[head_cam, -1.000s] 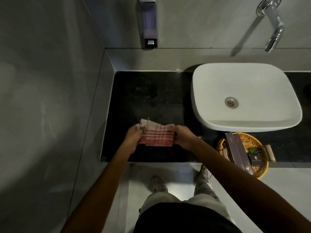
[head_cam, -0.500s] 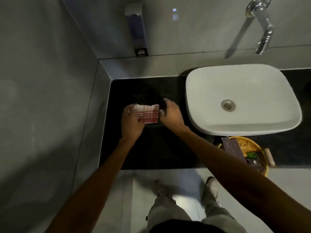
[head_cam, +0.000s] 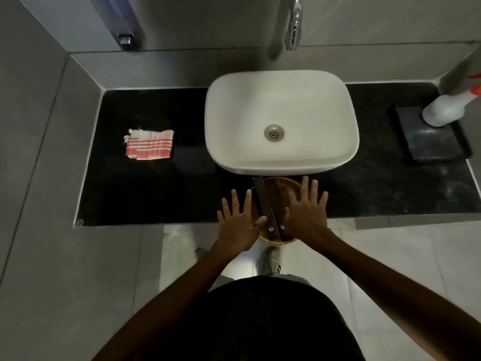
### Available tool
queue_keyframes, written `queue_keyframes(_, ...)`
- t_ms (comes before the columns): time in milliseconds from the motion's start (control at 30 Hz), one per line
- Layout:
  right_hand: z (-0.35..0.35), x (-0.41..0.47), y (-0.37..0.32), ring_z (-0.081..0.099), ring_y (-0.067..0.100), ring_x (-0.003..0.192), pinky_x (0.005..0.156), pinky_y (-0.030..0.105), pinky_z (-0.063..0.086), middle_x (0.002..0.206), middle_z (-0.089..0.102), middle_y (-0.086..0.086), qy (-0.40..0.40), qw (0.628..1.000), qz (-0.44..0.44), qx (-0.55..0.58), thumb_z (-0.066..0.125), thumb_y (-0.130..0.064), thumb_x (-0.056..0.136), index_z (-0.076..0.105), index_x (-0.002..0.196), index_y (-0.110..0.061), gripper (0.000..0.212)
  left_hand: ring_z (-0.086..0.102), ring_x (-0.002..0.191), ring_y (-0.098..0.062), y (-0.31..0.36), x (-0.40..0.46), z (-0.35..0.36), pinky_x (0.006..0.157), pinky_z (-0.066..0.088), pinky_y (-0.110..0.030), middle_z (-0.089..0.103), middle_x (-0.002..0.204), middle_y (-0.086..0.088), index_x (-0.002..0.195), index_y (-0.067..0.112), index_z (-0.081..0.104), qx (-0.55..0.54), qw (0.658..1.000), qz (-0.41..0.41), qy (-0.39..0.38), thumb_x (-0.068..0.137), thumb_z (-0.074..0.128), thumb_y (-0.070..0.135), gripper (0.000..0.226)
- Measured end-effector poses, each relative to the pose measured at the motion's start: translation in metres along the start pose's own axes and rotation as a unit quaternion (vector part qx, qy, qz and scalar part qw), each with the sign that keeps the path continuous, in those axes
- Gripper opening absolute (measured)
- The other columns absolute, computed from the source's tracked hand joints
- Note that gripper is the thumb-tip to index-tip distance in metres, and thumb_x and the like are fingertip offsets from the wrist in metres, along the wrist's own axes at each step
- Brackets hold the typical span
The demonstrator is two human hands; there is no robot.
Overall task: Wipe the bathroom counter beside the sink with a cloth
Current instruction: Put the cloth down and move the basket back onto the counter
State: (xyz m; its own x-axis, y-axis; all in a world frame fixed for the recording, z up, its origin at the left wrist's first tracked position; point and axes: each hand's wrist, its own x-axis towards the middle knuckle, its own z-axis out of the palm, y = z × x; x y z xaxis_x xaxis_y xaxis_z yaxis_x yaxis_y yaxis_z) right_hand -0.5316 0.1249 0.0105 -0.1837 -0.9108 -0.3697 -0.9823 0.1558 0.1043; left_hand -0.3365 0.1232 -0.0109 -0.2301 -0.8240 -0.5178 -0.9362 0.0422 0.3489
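While the folded red-and-white cloth (head_cam: 149, 145) lies flat on the black counter (head_cam: 145, 196) to the left of the white sink (head_cam: 281, 121), well apart from both hands, the left hand (head_cam: 238, 225) and the right hand (head_cam: 305, 212) are spread with fingers splayed and hold nothing. They sit over a woven basket (head_cam: 276, 186) at the counter's front edge, just before the sink, one on either side of a dark flat box (head_cam: 265, 207) lying in it. At the far right, a white bottle (head_cam: 445, 110) stands on a dark tray (head_cam: 437, 142).
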Motion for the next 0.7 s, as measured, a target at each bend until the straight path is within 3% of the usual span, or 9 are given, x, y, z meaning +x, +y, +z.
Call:
queue_keyframes(67, 0.005, 0.007, 0.019, 0.036, 0.054, 0.146, 0.111, 0.059, 0.043, 0.167, 0.018, 0.033, -0.082, 0.996, 0.028, 0.032, 0.064, -0.044, 0.092, 0.037, 0.148, -0.016, 0.069, 0.004, 0.157, -0.051, 0.016, 0.005, -0.002, 0.125, 0.024, -0.063, -0.006, 0.173, -0.02, 0.163, 0.029, -0.013, -0.054, 0.998, 0.001, -0.026, 0.102, 0.05, 0.043, 0.09)
queue_keyframes(133, 0.004, 0.011, 0.029, 0.065, 0.041, 0.118, 0.092, 0.041, 0.057, 0.149, 0.044, 0.03, -0.095, 0.991, 0.011, 0.095, 0.067, -0.028, 0.095, 0.048, 0.136, -0.01, 0.048, 0.029, 0.151, -0.05, 0.026, 0.007, -0.005, 0.117, 0.039, -0.061, 0.009, 0.172, -0.02, 0.164, 0.028, -0.007, -0.127, 0.991, -0.027, -0.024, 0.099, 0.057, 0.027, 0.092)
queue_keyframes(167, 0.002, 0.011, 0.029, 0.069, 0.034, 0.106, 0.087, 0.036, 0.058, 0.138, 0.053, 0.024, -0.086, 0.989, 0.0, 0.122, 0.069, -0.022, 0.094, 0.053, 0.128, -0.008, 0.04, 0.041, 0.145, -0.049, 0.027, 0.007, -0.006, 0.113, 0.043, -0.059, 0.018, 0.169, -0.019, 0.165, 0.028, -0.003, -0.157, 0.986, -0.047, -0.01, 0.099, 0.057, 0.027, 0.089)
queue_keyframes(233, -0.003, 0.01, 0.023, 0.07, 0.029, 0.099, 0.085, 0.033, 0.058, 0.129, 0.057, 0.02, -0.086, 0.984, -0.017, 0.154, 0.075, -0.02, 0.091, 0.059, 0.122, -0.007, 0.037, 0.05, 0.137, -0.046, 0.023, 0.001, -0.012, 0.111, 0.043, -0.058, 0.031, 0.164, -0.016, 0.165, 0.027, 0.003, -0.191, 0.978, -0.082, 0.017, 0.099, 0.058, 0.033, 0.086)
queue_keyframes(333, -0.014, 0.01, -0.01, 0.068, 0.033, 0.107, 0.088, 0.034, 0.056, 0.128, 0.058, 0.019, -0.111, 0.974, -0.079, 0.181, 0.075, -0.023, 0.089, 0.061, 0.122, -0.007, 0.038, 0.052, 0.137, -0.037, -0.011, -0.017, -0.029, 0.111, 0.046, -0.054, 0.04, 0.159, -0.015, 0.163, 0.024, 0.017, -0.24, 0.964, -0.098, 0.059, 0.095, 0.057, 0.034, 0.079)
queue_keyframes(433, -0.031, 0.012, -0.065, 0.067, 0.039, 0.107, 0.091, 0.04, 0.056, 0.129, 0.054, 0.018, -0.136, 0.958, -0.127, 0.22, 0.073, -0.027, 0.088, 0.06, 0.124, -0.01, 0.041, 0.062, 0.114, -0.007, -0.066, -0.036, -0.06, 0.097, 0.055, -0.04, 0.059, 0.139, -0.004, 0.149, 0.024, 0.041, -0.275, 0.95, -0.071, 0.132, 0.094, 0.055, 0.035, 0.058)
queue_keyframes(500, -0.042, 0.019, -0.112, 0.067, 0.039, 0.104, 0.089, 0.04, 0.056, 0.131, 0.051, 0.018, -0.139, 0.949, -0.151, 0.239, 0.072, -0.028, 0.089, 0.058, 0.127, -0.011, 0.044, 0.061, 0.101, 0.007, -0.112, -0.039, -0.085, 0.093, 0.06, -0.04, 0.064, 0.122, 0.008, 0.139, 0.026, 0.049, -0.261, 0.951, -0.056, 0.155, 0.098, 0.062, 0.028, 0.043)
queue_keyframes(633, -0.061, 0.038, -0.209, 0.067, 0.034, 0.092, 0.077, 0.033, 0.05, 0.135, 0.046, 0.019, -0.137, 0.941, -0.168, 0.261, 0.068, -0.015, 0.09, 0.055, 0.128, -0.006, 0.041, 0.069, 0.104, -0.013, -0.206, -0.024, -0.141, 0.097, 0.059, -0.049, 0.066, 0.123, 0.002, 0.142, 0.022, 0.045, -0.201, 0.966, -0.082, 0.137, 0.099, 0.064, 0.033, 0.048)
queue_keyframes(700, -0.068, 0.048, -0.252, 0.068, 0.035, 0.102, 0.085, 0.035, 0.057, 0.139, 0.045, 0.019, -0.145, 0.939, -0.157, 0.27, 0.069, -0.015, 0.09, 0.052, 0.133, -0.005, 0.047, 0.068, 0.115, -0.026, -0.249, -0.01, -0.163, 0.102, 0.055, -0.053, 0.064, 0.134, -0.006, 0.154, 0.016, 0.034, -0.173, 0.971, -0.108, 0.121, 0.1, 0.061, 0.03, 0.061)
